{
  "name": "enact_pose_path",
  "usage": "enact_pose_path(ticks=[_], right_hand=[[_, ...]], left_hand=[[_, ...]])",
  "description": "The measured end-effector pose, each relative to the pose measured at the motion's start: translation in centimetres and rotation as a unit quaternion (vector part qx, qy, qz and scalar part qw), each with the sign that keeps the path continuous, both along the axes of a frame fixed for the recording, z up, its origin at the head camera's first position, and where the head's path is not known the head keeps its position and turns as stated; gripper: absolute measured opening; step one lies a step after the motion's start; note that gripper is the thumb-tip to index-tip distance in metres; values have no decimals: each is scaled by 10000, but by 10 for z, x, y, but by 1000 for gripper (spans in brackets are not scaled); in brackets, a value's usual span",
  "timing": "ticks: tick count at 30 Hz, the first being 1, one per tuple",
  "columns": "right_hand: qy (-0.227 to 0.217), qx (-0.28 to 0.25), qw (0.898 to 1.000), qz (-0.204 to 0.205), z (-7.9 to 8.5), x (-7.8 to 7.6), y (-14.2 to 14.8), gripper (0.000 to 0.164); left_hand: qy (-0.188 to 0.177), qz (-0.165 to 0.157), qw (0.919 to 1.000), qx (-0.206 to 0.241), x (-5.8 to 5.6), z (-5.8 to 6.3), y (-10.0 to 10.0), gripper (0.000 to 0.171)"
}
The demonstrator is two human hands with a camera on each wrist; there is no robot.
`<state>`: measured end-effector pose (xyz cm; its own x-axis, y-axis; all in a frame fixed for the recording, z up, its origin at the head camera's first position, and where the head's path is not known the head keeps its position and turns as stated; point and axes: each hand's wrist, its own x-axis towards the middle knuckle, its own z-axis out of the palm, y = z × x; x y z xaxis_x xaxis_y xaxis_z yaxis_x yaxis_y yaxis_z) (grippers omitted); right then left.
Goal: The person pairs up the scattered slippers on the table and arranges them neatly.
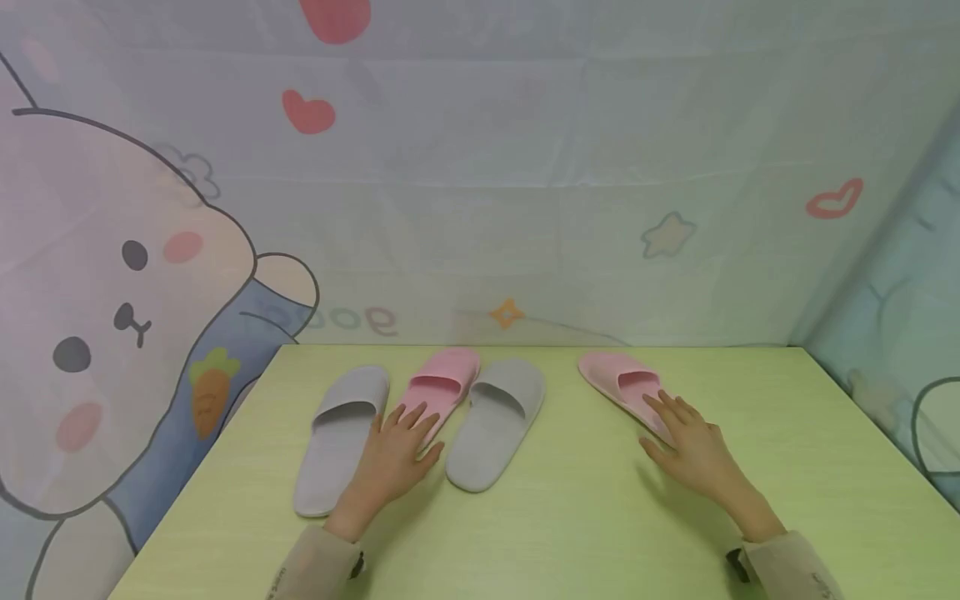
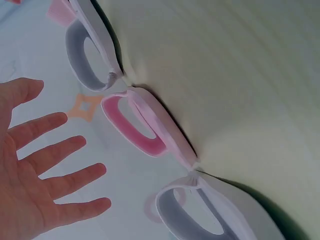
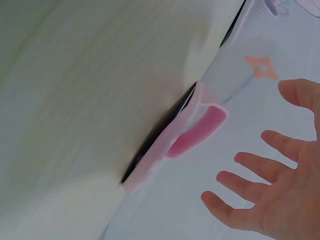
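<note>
Two grey slippers and one pink slipper lie side by side on the left half of the table: a left grey slipper (image 1: 330,462), a pink slipper (image 1: 453,367) in the middle and a right grey slipper (image 1: 487,446). Over the near end of that pink slipper hovers my left hand (image 1: 393,462), fingers spread; the left wrist view shows a gap between the hand (image 2: 45,180) and the slippers. Farther right lies a second pink slipper (image 1: 611,372), its toe pointing away and leftward. My right hand (image 1: 697,454) is held above its heel end, fingers extended and holding nothing.
The light-green table (image 1: 555,533) ends at a pale printed cloth (image 1: 480,167) that hangs behind it. On the cloth are a large cartoon animal (image 1: 112,292), hearts and stars. Another cloth (image 1: 900,317) hangs along the right side.
</note>
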<state>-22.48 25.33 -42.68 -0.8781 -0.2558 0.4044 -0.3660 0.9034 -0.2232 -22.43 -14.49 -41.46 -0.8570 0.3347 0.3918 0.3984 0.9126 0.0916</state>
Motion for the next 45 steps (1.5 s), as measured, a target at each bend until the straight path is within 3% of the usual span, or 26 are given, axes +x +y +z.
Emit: enact_pose_path(ticks=[15,34,45], right_hand=[[39,243,9997,-3,-4,-2,24,54],[-342,596,9976,-58,-9,-12,40,52],[-519,746,9958,106,-11,-13,48,47]], left_hand=[[-188,-43,9998,-90,-7,-9,-16,37],[-290,-79,9987,-417,-26,-19,-28,41],[-279,-115,9954,-907,-30,-18,-30,39]])
